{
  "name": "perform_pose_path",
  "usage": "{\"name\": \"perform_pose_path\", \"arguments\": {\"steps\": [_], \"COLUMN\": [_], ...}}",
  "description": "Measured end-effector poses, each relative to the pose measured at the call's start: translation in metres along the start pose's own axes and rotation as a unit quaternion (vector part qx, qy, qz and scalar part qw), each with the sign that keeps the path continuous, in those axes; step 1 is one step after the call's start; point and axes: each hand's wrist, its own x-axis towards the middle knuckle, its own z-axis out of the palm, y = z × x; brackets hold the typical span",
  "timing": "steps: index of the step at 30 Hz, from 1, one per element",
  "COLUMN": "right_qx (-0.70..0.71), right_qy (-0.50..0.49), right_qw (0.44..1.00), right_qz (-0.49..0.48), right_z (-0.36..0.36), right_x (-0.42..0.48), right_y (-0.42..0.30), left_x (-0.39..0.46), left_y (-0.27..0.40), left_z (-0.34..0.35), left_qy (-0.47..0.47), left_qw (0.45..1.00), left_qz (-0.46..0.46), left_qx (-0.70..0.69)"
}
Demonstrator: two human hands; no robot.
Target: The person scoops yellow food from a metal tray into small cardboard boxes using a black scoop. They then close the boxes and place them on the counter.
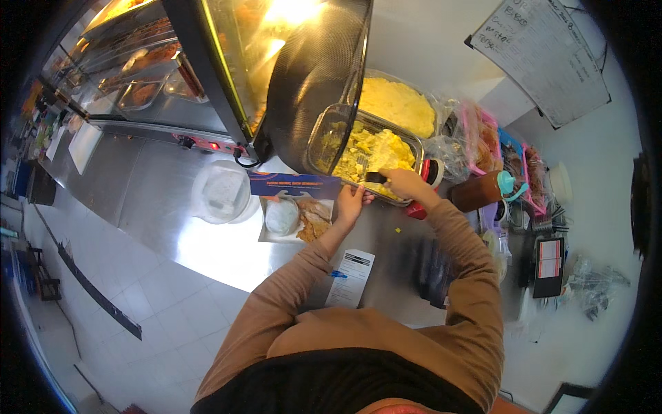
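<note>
My right hand [406, 185] is closed round the black handle [376, 177] of a utensil whose metal end lies in crumbled yellow food [380, 150]. That food fills part of a clear rectangular tub [418, 150]. My left hand [352, 201] is at the tub's near edge, beside the raised printed lid [295, 183] of an open food box; whether it grips either is unclear. Inside the box [265, 238] are a white wrapped round portion [281, 217] and a brown fried piece [313, 220]. A second container [398, 103] of yellow food stands behind the tub.
A glass heated display cabinet [222, 77] stands at upper left, with a black mesh cover [315, 77] beside it. A lidded white container [221, 191] is left of the box. A brown sauce bottle [476, 191] and pink baskets [481, 137] stand right. A paper slip [351, 279] lies nearer me.
</note>
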Motion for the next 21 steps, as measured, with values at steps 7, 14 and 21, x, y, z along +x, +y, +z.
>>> {"name": "perform_pose_path", "arguments": {"steps": [7,14,21], "right_qx": [0.152,0.085,0.111], "right_qy": [0.080,-0.006,-0.030], "right_qw": [0.984,0.996,0.993], "right_qz": [-0.043,0.032,-0.026], "right_z": [0.005,-0.008,0.013], "right_x": [0.012,0.001,0.015], "right_y": [0.039,-0.015,-0.010], "left_x": [0.000,-0.002,0.004], "left_y": [0.005,0.008,0.003], "left_z": [0.000,0.001,-0.003], "left_qy": [-0.007,0.003,-0.017], "left_qw": [0.999,0.999,0.998], "left_qz": [-0.030,-0.038,-0.059], "left_qx": [0.015,0.027,0.023]}}
